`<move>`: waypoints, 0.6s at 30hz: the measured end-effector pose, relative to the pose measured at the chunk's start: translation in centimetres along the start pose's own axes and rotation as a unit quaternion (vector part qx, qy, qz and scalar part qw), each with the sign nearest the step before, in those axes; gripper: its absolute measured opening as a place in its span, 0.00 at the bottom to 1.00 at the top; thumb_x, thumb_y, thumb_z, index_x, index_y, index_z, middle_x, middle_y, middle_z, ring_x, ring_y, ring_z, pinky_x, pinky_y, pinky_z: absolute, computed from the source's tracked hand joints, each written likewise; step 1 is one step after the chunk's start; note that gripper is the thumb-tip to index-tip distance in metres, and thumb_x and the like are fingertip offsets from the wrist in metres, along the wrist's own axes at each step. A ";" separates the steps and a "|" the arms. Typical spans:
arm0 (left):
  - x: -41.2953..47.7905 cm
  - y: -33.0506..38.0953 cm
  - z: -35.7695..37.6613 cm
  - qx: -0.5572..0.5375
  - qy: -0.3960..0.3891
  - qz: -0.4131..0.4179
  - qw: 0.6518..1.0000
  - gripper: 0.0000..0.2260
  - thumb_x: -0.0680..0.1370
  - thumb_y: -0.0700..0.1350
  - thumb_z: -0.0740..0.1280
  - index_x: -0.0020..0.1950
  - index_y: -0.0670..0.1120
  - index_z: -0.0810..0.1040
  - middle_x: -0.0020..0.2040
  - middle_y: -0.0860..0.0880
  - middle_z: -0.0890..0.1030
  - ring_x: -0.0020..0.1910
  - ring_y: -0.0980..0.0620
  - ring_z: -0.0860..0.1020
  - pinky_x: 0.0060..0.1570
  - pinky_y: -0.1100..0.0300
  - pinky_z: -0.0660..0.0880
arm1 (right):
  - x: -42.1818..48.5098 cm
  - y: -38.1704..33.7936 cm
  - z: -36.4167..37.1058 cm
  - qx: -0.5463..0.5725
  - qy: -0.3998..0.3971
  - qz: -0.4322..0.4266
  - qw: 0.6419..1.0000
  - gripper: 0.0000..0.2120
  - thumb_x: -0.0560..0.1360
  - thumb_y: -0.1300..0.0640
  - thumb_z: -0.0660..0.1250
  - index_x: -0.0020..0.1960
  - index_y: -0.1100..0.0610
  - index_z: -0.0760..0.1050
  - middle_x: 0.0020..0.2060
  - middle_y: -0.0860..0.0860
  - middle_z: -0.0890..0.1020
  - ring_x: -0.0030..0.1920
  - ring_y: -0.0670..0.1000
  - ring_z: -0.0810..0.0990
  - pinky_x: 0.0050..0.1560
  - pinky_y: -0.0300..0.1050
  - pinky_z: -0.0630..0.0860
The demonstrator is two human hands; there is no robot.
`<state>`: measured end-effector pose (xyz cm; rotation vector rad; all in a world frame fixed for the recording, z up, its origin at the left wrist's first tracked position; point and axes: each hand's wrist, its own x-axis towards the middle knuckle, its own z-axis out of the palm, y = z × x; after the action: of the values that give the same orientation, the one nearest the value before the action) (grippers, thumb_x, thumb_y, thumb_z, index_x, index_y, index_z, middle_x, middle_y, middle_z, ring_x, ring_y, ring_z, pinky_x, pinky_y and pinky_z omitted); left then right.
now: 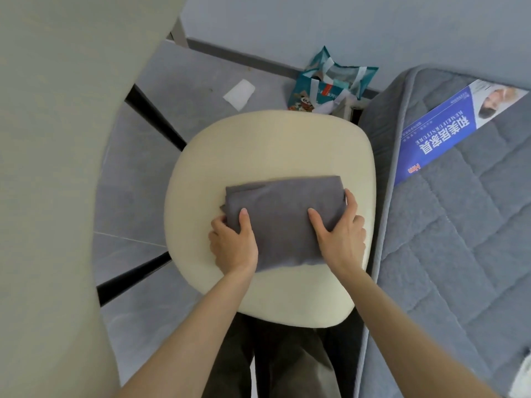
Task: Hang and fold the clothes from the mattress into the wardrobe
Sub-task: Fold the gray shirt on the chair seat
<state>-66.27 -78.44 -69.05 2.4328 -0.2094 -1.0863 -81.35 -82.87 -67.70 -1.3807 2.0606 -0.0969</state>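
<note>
A grey garment (283, 216), folded into a small rectangle, lies on the cream seat of a chair (267, 147) in the middle of the head view. My left hand (234, 244) grips its left edge, thumb on top and fingers under the fabric. My right hand (340, 234) grips its right edge the same way. The grey quilted mattress (459, 239) runs along the right side, touching the chair. A pale cream wardrobe panel (51, 168) fills the left side.
A blue printed label (448, 130) lies on the mattress. A teal patterned bag (330, 81) sits on the grey floor beyond the chair by the wall, with a white paper scrap (239, 94) to its left. Black bars (155, 119) cross the floor on the left.
</note>
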 end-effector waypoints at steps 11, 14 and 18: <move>-2.7 3.0 -3.3 -0.006 -0.034 0.055 0.998 0.12 0.82 0.55 0.55 0.53 0.46 0.65 0.37 0.54 0.70 0.42 0.46 0.71 0.44 0.56 0.67 | -3.0 -0.7 -5.9 0.123 0.000 -0.028 0.992 0.27 0.76 0.42 0.64 0.72 0.47 0.62 0.59 0.46 0.77 0.60 0.51 0.75 0.55 0.41 0.68; -5.9 4.7 -5.8 -0.034 -0.058 0.101 0.993 0.12 0.82 0.56 0.54 0.53 0.47 0.65 0.38 0.55 0.70 0.39 0.51 0.70 0.43 0.57 0.65 | -5.7 -1.0 -9.0 0.155 0.035 -0.050 0.986 0.25 0.77 0.42 0.63 0.72 0.47 0.64 0.55 0.44 0.77 0.59 0.50 0.75 0.57 0.42 0.69; -11.2 5.1 -10.0 -0.048 -0.083 0.194 0.976 0.16 0.82 0.57 0.53 0.52 0.47 0.72 0.43 0.54 0.75 0.46 0.50 0.74 0.47 0.54 0.69 | -10.4 -0.7 -13.5 0.187 0.069 -0.093 0.976 0.25 0.78 0.42 0.62 0.72 0.47 0.64 0.51 0.41 0.76 0.52 0.45 0.74 0.53 0.40 0.69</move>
<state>-66.24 -75.83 -53.36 2.0981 -0.6417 -1.0883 -85.69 -78.17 -51.94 -1.3511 1.8923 -0.6425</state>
